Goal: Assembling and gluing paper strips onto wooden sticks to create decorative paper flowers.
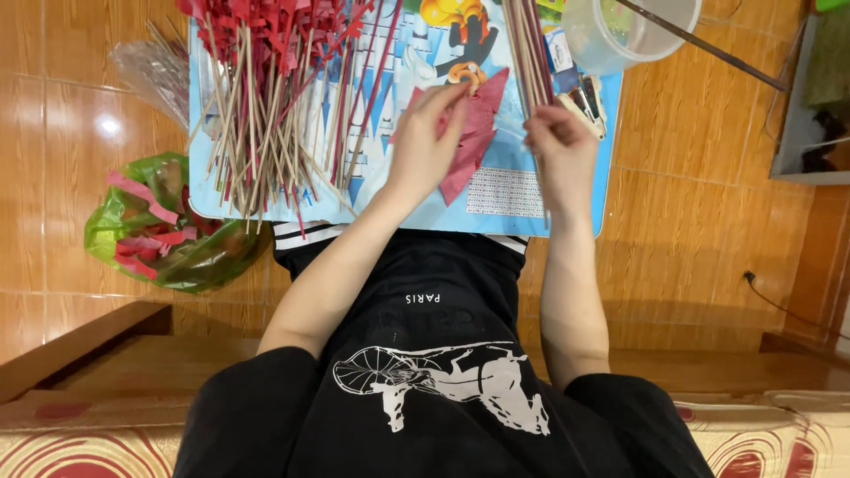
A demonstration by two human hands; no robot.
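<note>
Left hand (425,142): fingers pinched on the upper edge of a red paper piece (474,133), which lies on the blue board just beside the hand.
Right hand (560,146): closed lightly around the lower ends of a bundle of thin sticks (529,53); the fingertips are curled, seemingly drawing one stick out, though a single stick cannot be made out.
Surface: a blue printed board (567,199) across the person's lap, carrying all the working material.
Finished pile: many sticks with red paper at the top (274,80) lie fanned over the left part of the board, well apart from the right hand.
Clear plastic cup (620,31): stands at the far right corner of the board, with a dark rod across its rim.
Orange-handled scissors (465,71): lie just beyond the red paper.
Green plastic bag (168,226): on the tiled floor to the left, holding red and pink paper scraps.
Clear wrapper (155,71): on the floor beside the finished pile.
Step in hand (judgement): one paper piece and one stick are being picked for joining.
Next move (judgement): calls for bringing the stick end to the paper edge, keeping the thin sheet flat and separate from those under it.
</note>
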